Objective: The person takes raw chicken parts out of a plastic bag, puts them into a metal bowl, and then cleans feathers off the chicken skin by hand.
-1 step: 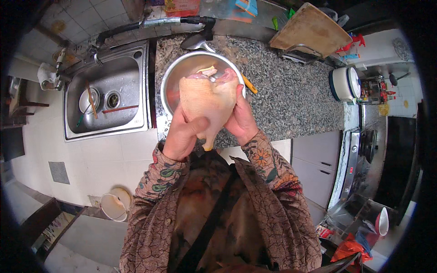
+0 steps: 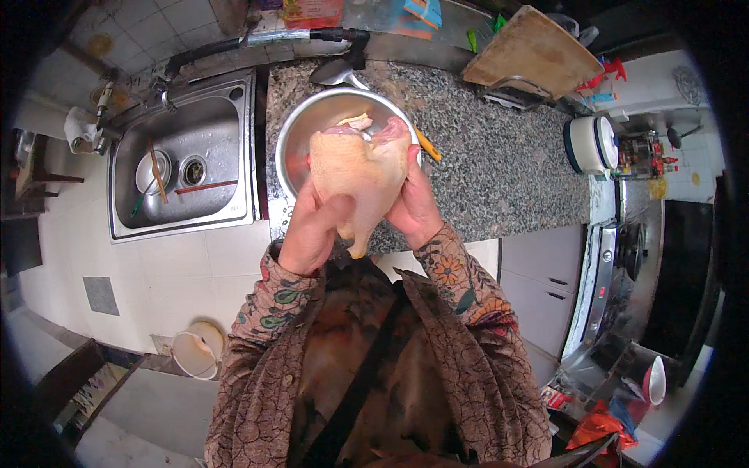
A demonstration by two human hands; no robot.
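Observation:
I hold a raw chicken (image 2: pixel 355 175) with pale, yellowish skin in both hands, above the near part of a round metal bowl (image 2: pixel 290 148). Its broad end, showing pink flesh, points away from me, while the narrow end points toward my body. My left hand (image 2: pixel 310 230) grips its left side, with the thumb lying over the skin. Around the right side curves my right hand (image 2: pixel 415 204), its fingers partly hidden behind the meat. Much of the bowl's inside is covered by the chicken.
Left of the counter (image 2: pixel 499 164) is a steel sink (image 2: pixel 226 132) with a small bowl and chopsticks in it. A spatula (image 2: pixel 335 72) lies behind the metal bowl, and a yellow handle (image 2: pixel 427 145) to its right. A cutting board (image 2: pixel 534 51) leans at the back; a white-lidded pot (image 2: pixel 591 144) stands farther right.
The chicken has shifted very slightly to the right in my hands. My left thumb has moved a little up and looks blurred.

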